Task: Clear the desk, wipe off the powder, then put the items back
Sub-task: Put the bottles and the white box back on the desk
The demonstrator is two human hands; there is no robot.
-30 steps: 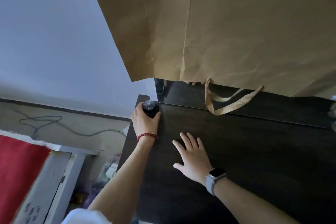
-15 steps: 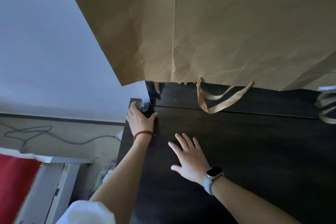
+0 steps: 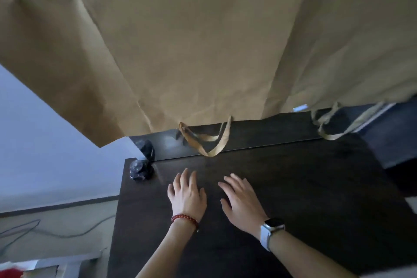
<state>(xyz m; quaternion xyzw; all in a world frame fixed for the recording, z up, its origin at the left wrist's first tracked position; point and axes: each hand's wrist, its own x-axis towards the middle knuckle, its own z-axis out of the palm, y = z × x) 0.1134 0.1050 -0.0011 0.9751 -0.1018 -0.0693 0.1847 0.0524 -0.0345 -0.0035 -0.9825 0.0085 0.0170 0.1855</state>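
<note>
A small dark bottle [image 3: 140, 170] stands at the far left corner of the dark wooden desk [image 3: 304, 187], with its reflection in the glossy back panel behind it. My left hand [image 3: 187, 195], with a red bead bracelet, hovers flat over the desk to the right of the bottle, fingers apart, holding nothing. My right hand [image 3: 242, 202], with a watch on the wrist, lies flat beside it, fingers spread, holding nothing.
Large brown paper bags [image 3: 203, 47] hang upside down over the back of the desk, their handles [image 3: 206, 142] drooping onto the back panel. A white wall is at the left. Below it a cable [image 3: 56, 232] lies on the floor.
My left hand has let go of the dark bottle at the corner and drawn back to the right, beside my right hand. The view has swung to the right.
</note>
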